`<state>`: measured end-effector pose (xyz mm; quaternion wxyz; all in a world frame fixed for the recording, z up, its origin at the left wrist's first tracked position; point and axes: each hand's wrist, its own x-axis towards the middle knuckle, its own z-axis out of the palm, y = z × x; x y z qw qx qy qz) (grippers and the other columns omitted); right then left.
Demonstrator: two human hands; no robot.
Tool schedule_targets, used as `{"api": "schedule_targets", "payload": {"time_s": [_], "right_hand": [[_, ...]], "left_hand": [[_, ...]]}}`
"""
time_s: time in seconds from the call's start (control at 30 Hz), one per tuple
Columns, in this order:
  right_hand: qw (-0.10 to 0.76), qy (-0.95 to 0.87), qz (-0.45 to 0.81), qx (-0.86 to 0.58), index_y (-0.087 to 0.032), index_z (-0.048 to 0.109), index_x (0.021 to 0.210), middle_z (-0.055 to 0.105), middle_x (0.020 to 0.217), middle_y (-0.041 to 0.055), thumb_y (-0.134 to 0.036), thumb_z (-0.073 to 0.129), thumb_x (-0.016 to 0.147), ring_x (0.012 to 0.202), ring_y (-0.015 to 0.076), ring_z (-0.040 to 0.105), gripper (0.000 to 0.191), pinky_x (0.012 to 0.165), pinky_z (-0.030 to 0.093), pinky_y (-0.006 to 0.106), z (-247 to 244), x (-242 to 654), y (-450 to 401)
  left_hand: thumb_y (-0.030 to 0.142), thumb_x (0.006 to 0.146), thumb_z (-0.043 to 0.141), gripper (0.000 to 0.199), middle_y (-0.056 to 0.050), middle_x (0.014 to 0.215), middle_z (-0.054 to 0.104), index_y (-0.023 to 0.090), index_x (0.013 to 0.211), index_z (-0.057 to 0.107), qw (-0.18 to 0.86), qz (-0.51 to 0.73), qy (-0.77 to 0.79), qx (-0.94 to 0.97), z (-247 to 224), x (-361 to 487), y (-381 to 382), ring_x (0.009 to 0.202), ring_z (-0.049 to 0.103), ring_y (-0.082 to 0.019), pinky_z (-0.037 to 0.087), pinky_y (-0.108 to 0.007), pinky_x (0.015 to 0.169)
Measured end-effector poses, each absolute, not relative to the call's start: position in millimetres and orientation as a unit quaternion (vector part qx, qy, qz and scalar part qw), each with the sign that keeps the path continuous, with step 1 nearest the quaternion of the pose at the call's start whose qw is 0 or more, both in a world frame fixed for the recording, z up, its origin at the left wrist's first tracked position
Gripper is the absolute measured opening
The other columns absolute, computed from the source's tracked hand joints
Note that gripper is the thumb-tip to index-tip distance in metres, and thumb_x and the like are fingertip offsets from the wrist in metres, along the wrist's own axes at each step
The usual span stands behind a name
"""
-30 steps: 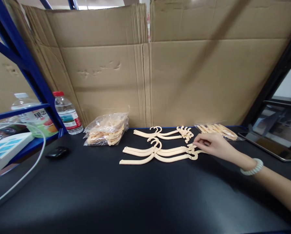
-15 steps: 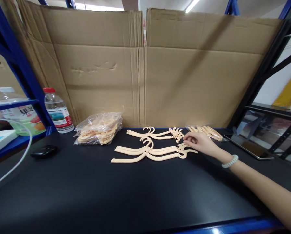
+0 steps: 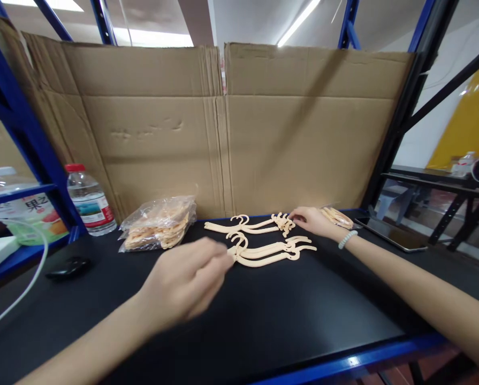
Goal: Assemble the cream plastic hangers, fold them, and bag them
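Cream plastic hangers [image 3: 263,261] lie in two groups on the black table, their arms overlapping. Curved, narrow pieces [image 3: 303,247] touch the right end of the nearer group. My left hand [image 3: 185,280], slightly blurred, is over that group's left side and covers its left arms. Its fingers are curled together; anything in them is hidden. At the farther hangers [image 3: 223,228], my right hand [image 3: 313,221] has its bent fingertips beside a small heap of cream hook-shaped pieces [image 3: 282,222]. Whether it pinches one of them does not show.
A clear bag of cream parts [image 3: 159,224] stands back left, near a water bottle [image 3: 90,200] and a black mouse [image 3: 68,267]. Another bag [image 3: 337,218] lies behind my right wrist, with a dark phone-like slab [image 3: 392,235] beyond. Cardboard [image 3: 162,133] walls the back.
My left hand has come into view from the lower left, over the nearer hangers. My right hand has moved from the nearer curved pieces back to the small heap. The view has tilted up.
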<state>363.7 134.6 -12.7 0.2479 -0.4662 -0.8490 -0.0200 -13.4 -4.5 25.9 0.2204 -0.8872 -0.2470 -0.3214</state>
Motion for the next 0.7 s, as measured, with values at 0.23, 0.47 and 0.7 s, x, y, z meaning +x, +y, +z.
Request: {"api": "schedule_targets", "payload": {"time_s": [0.23,0.47,0.7], "right_hand": [[0.164,-0.89,-0.002,-0.426,-0.019,0.072,0.099,0.062,0.103,0.0083,-0.001,0.052,0.078,0.081,0.0163,0.062,0.035,0.074,0.046,0.026,-4.4,338.3,158.2],[0.199,-0.887,0.008,-0.417,-0.022,0.075,0.083,0.063,0.094,0.0048,-0.01,0.059,0.078,0.074,0.0151,0.06,0.021,0.069,0.044,0.026,-3.5,332.0,165.3],[0.428,-0.78,0.018,-0.455,-0.02,0.073,0.089,0.059,0.089,0.0074,-0.03,0.054,0.085,0.074,0.018,0.055,0.022,0.07,0.043,0.032,3.3,330.3,163.0]], "left_hand": [[0.003,0.084,0.048,0.025,-0.01,0.103,0.066,0.014,0.103,0.062,0.11,-0.116,-0.365,-0.917,14.0,-3.2,110.3,0.097,0.063,-0.022,0.051,-0.033,0.086],[0.026,0.091,0.059,0.017,-0.006,0.103,0.064,0.013,0.102,0.062,0.106,-0.084,-0.406,-0.904,-2.7,-5.0,152.1,0.093,0.063,-0.02,0.053,-0.04,0.081],[0.029,0.092,0.058,0.022,-0.007,0.108,0.063,0.014,0.108,0.06,0.099,-0.084,-0.411,-0.902,-6.2,1.0,157.6,0.095,0.062,-0.021,0.053,-0.041,0.082]]}}
